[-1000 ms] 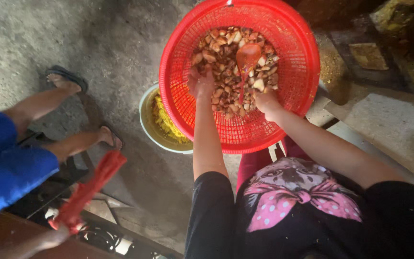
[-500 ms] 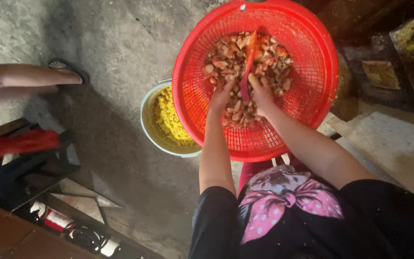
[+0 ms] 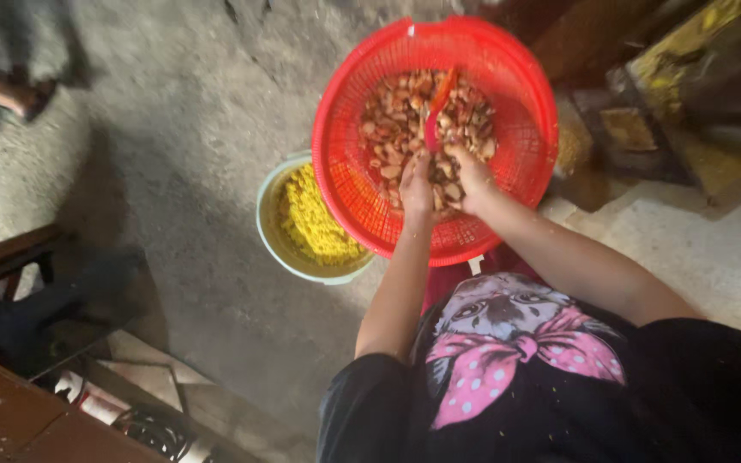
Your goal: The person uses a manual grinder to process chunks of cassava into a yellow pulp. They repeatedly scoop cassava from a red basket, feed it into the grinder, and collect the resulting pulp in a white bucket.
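Inside, both hands — left hand (image 3: 416, 187), right hand (image 3: 472, 178) — near basket rim (image 3: 336, 206).

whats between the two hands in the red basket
Head view: the left hand and right hand have only brownish cut pieces between them in the red basket.

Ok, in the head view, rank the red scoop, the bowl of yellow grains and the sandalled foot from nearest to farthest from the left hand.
1. red scoop, just beyond the left hand, inside the red basket.
2. bowl of yellow grains, to its left, on the floor.
3. sandalled foot, far left.
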